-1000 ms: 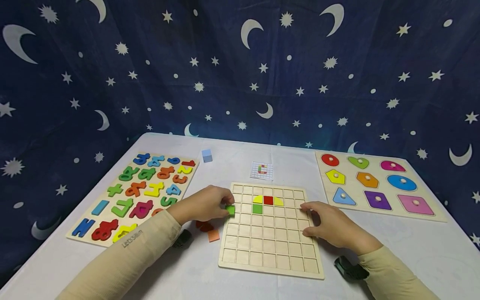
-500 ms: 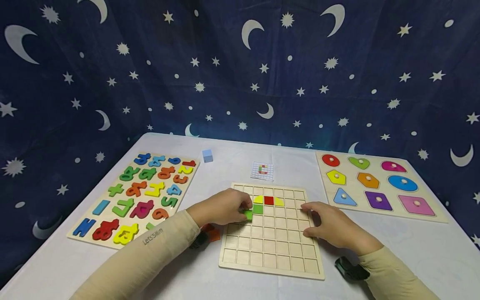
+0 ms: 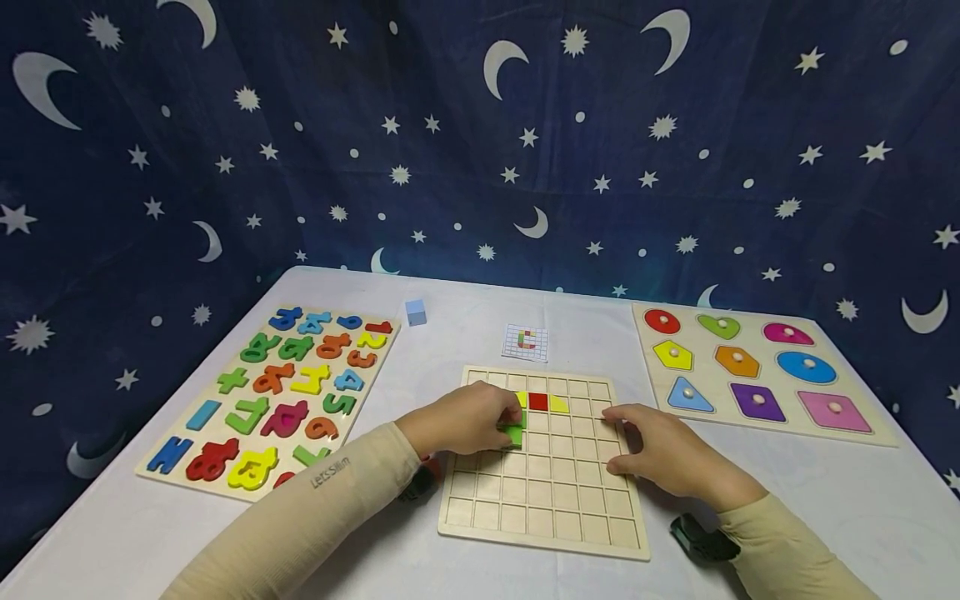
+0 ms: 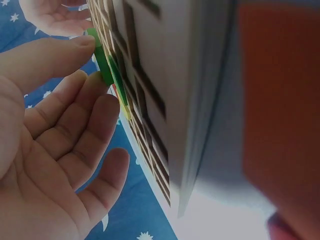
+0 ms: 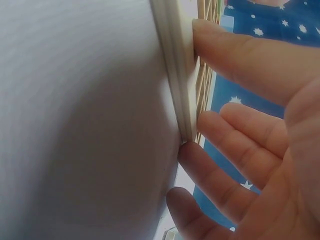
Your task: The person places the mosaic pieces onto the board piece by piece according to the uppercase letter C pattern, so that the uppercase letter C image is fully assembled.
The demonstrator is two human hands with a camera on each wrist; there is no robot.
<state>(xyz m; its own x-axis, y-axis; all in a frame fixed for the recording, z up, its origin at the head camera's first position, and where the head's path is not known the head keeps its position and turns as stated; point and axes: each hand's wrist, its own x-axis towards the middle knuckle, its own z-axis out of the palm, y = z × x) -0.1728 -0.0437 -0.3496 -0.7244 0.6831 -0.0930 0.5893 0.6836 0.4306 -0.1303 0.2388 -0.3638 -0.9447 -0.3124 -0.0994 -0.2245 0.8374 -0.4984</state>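
In the head view, my left hand [image 3: 468,419] pinches a green square tile [image 3: 513,436] between thumb and fingers, over the left part of a wooden grid board [image 3: 540,533]. The left wrist view shows this tile [image 4: 102,62] tilted at the board's surface, beside a second green tile [image 4: 117,82] lying in the grid. Above it on the board are a red square tile [image 3: 537,402] and a yellow curved tile [image 3: 558,405]; another yellow one is partly covered by the hand. My right hand [image 3: 667,450] touches the board's right edge with thumb and fingertips.
A pattern card [image 3: 525,342] lies behind the board, with a blue cube [image 3: 416,312] farther left. A letter-and-number puzzle [image 3: 270,392] lies left, a knobbed shape puzzle [image 3: 757,371] right. A blurred orange-red piece [image 4: 280,90] looms close to the left wrist camera.
My left hand has carried the green tile rightward from the board's left edge to just below the green tile in the grid. The right hand stays at the board's edge.
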